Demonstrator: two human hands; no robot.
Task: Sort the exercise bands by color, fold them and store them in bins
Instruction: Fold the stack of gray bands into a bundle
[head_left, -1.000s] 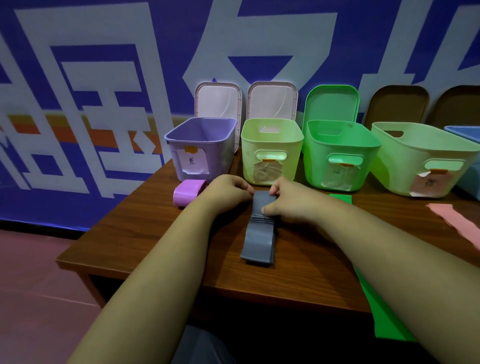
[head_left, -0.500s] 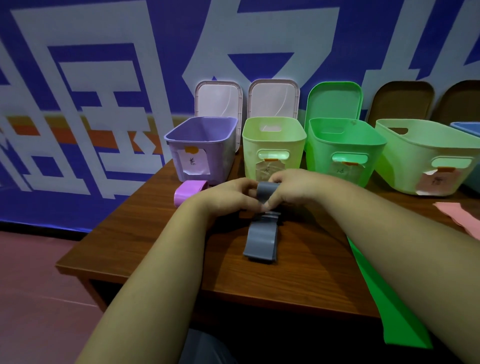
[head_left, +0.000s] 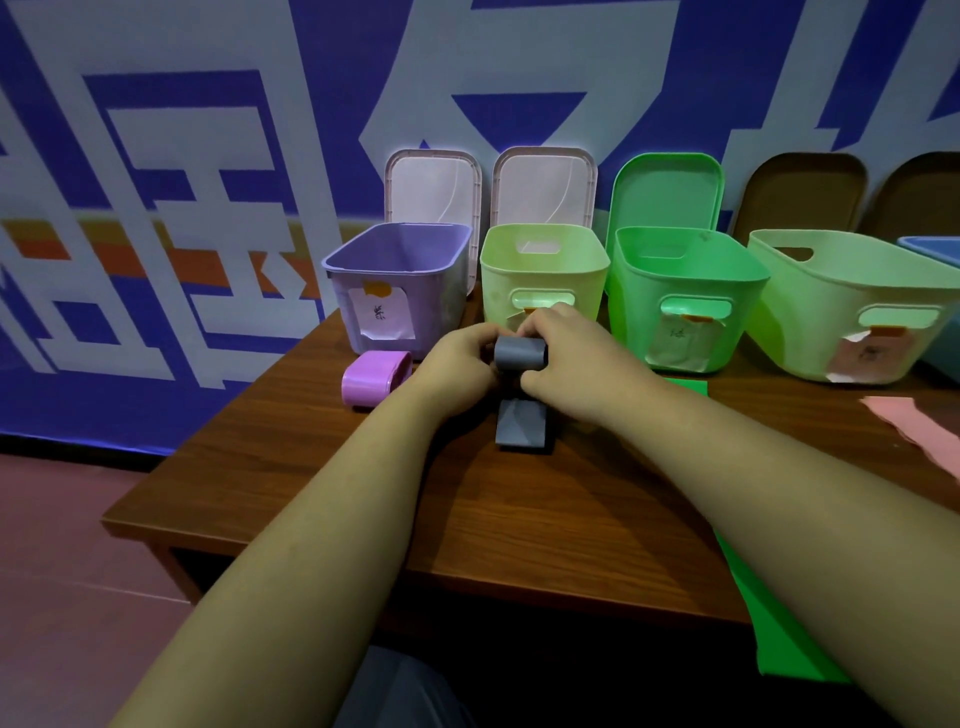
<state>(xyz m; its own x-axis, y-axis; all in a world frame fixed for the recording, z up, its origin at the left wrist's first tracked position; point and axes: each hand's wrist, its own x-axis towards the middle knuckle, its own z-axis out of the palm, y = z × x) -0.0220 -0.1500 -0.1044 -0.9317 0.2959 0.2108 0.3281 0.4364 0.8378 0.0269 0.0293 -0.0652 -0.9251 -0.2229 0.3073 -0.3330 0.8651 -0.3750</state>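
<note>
Between the two grips, the grey band (head_left: 519, 353) is wound into a short, thick, matte roll. Its loose tail runs down onto the worktop (head_left: 467, 519) and lies flat on the near side of the grips. The left grip (head_left: 457, 364) curls round the roll's left end and the right grip (head_left: 566, 358) clasps its right end, knuckles up, both forearms stretched forward.

Four bands show: the grey one, a rolled purple band (head_left: 371, 384) just left of the left grip, a flat green band (head_left: 779, 623) right of the right forearm and draped over the near edge, and a pink band (head_left: 924, 421) far right.

Beyond the grips stand five bins: purple bin (head_left: 400, 291), yellow-green bin (head_left: 540, 275), green bin (head_left: 680, 296), pale green bin (head_left: 841, 312) and blue bin (head_left: 935, 249), the last cut off by the frame.
</note>
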